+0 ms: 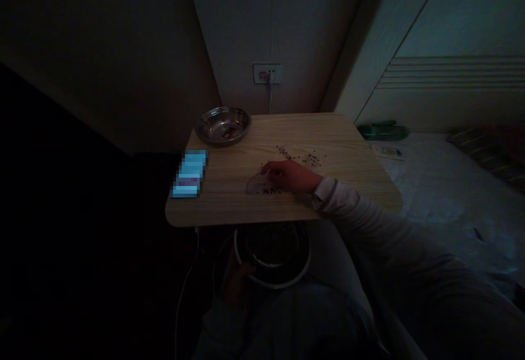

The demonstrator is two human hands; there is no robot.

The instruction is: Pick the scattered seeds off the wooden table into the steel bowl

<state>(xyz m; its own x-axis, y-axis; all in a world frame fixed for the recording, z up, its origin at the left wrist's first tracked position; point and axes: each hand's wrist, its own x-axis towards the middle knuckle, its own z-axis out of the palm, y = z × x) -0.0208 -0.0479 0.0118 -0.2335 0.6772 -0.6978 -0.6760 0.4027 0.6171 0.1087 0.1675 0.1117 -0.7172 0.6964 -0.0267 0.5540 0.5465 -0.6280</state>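
My right hand (293, 176) is over the middle of the small wooden table, its fingers curled and closed on a thin, translucent piece (252, 184) with a rounded edge. Its exact kind is hard to make out in the dim light. Small dark grains (270, 190) lie by this piece, and more dark grains (312, 158) are scattered beyond the hand. Below the table's front edge, my left hand (240, 279) grips the rim of a dark bowl with a pale rim (283, 284). Shadow hides most of what the bowl contains.
A shiny metal bowl (223, 127) stands at the back left of the wooden table (229, 207). A lit phone (189, 174) lies near the left edge. Behind is a wall socket (268, 74) with a plugged cable. A green bottle (383, 131) rests on the bed (435, 185) at right.
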